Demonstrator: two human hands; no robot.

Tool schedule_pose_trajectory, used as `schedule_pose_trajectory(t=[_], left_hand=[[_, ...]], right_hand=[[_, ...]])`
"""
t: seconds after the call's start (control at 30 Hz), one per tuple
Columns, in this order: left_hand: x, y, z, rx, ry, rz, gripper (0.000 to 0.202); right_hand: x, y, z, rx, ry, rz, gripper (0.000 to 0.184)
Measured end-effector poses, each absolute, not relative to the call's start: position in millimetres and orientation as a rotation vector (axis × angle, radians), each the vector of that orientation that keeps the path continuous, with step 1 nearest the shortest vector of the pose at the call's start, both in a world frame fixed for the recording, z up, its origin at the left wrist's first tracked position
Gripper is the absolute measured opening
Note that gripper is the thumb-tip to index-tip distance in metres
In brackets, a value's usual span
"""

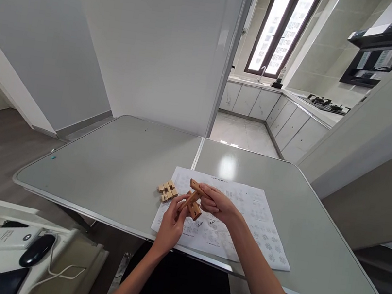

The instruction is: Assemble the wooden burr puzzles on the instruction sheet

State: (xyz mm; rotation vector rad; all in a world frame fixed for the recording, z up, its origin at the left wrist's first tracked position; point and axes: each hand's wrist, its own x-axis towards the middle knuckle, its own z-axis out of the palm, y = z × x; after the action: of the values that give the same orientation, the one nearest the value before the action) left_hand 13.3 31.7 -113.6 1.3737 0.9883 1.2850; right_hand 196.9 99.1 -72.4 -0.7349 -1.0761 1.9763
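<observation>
Both my hands are raised just above a printed instruction sheet (243,223) on the grey table (115,164). Between them they hold a cluster of notched wooden puzzle bars (193,199). My left hand (170,224) pinches the lower bars from the near side, fingers closed on them. My right hand (219,204) grips the upper bar from the right, fingers wrapped round it. A few loose wooden pieces (167,191) lie on the table just left of the sheet's top corner.
At the lower left stands a white unit with a black mouse (36,249), a cable and a small white box. A white partition wall rises behind the table. Beyond it, a kitchen with cabinets and a window (283,30) shows.
</observation>
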Motion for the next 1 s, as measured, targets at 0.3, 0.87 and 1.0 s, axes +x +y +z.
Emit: schedule_pose_trajectory(t=[0.3,0.87,1.0], left_hand=[[14.0,36.2,-115.7,1.334,0.825,1.285,0.046],[14.0,39.5,-122.8,1.368,0.892,1.336,0.048],[14.0,38.6,-123.1,1.342,0.837,1.323,0.045]], right_hand=[[201.2,100.2,-66.1,-0.771,-1.068,2.049,0.038],[178.7,54.2,-90.2,-0.862,-0.955,1.700,0.049],[177.6,51.3,-91.2,-0.881,-0.929,1.683,0.050]])
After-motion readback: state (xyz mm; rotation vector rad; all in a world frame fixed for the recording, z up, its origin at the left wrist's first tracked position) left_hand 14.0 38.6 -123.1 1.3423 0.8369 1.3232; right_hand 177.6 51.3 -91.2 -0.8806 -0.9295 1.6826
